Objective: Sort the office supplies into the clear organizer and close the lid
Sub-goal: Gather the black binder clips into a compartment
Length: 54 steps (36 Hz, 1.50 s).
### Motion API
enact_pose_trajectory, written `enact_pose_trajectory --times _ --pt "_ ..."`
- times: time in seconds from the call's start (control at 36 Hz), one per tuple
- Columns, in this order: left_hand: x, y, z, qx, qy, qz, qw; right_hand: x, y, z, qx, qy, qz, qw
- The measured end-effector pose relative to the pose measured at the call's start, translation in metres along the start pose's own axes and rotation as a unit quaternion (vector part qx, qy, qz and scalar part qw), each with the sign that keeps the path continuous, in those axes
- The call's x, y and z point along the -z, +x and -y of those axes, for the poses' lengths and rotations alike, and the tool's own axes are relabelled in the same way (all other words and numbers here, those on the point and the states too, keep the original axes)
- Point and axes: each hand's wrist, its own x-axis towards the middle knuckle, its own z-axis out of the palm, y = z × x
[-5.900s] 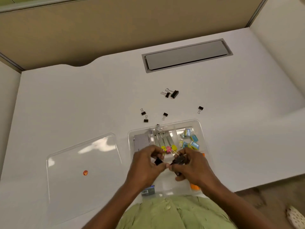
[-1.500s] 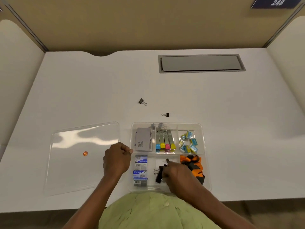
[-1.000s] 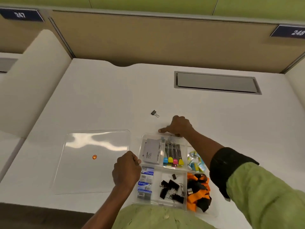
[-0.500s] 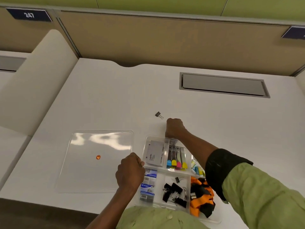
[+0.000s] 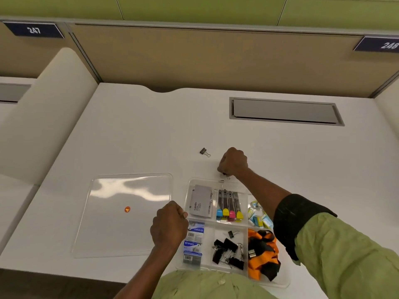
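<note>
Now the right hand is fisted just past the far rim of the clear organizer, pinching what looks like a small binder clip; left hand clenched empty-looking at the near-left wall; another binder clip loose on the worktop, lid lying left

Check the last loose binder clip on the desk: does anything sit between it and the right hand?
Nothing visible does. The loose binder clip lies alone on bare white desk, just left of the right hand. That hand is fisted beyond the organizer, apparently already pinching a small clip.
</note>
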Motion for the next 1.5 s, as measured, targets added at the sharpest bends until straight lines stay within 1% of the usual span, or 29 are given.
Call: enact_pose_trajectory --times 0.08,0.22,0.28,0.33,0.42,0.5,0.58,0.64,0.75,0.86,0.94,1.0,1.08,1.19,1.25,1.33,1.42,1.5 --pt "0.000 0.000 0.000 0.003 -0.003 0.001 1.000 0.008 0.003 -0.007 -0.006 0.044 -0.007 0.999" --pt "0.000 0.001 0.000 0.008 -0.009 0.002 1.000 0.040 -0.034 -0.010 0.037 0.114 -0.043 0.992" --pt "0.000 0.001 0.000 0.009 -0.012 0.002 1.000 0.055 -0.062 -0.012 0.053 0.138 -0.020 0.989" --pt "0.000 0.001 0.001 0.012 -0.015 0.002 1.000 0.067 -0.097 -0.015 0.067 0.145 0.026 0.987" --pt "0.000 0.003 0.002 0.013 -0.020 0.003 1.000 0.063 -0.148 -0.026 0.075 0.123 0.125 0.982" --pt "0.000 0.004 0.003 0.016 -0.023 0.008 1.000 0.033 -0.185 -0.047 0.097 0.070 0.182 0.976" --pt "0.001 0.006 0.003 0.014 -0.024 0.012 1.000 0.002 -0.205 -0.065 0.112 0.003 0.190 0.975" --pt "0.001 0.007 0.003 0.013 -0.024 0.014 1.000 -0.010 -0.209 -0.071 0.115 0.005 0.153 0.981" --pt "0.002 0.008 0.003 0.019 -0.031 0.018 0.999 -0.002 -0.194 -0.068 0.119 0.063 0.044 0.990" --pt "0.002 0.009 0.002 0.020 -0.032 0.021 0.999 0.021 -0.144 -0.053 0.143 0.086 -0.072 0.983" --pt "0.000 0.010 0.003 0.026 -0.040 0.019 0.999 0.025 -0.088 -0.050 0.159 0.071 -0.105 0.979" --pt "0.000 0.011 0.003 0.030 -0.048 0.021 0.998 0.025 -0.053 -0.049 0.164 0.030 -0.081 0.983" --pt "0.000 0.012 0.005 0.032 -0.063 0.024 0.997 0.024 -0.013 -0.047 0.172 -0.054 0.006 0.984" --pt "-0.001 0.012 0.007 0.040 -0.074 0.025 0.996 0.017 0.012 -0.044 0.228 -0.159 0.084 0.957" --pt "-0.001 0.013 0.007 0.044 -0.077 0.025 0.996 0.011 0.014 -0.042 0.260 -0.195 0.088 0.941" --pt "-0.002 0.013 0.008 0.049 -0.079 0.027 0.995 0.000 0.016 -0.038 0.285 -0.193 0.079 0.936" --pt "-0.002 0.013 0.008 0.053 -0.085 0.029 0.995 -0.007 0.017 -0.032 0.281 -0.125 0.087 0.948" --pt "-0.003 0.013 0.009 0.055 -0.086 0.034 0.994 -0.012 0.018 -0.031 0.256 -0.069 0.083 0.961"
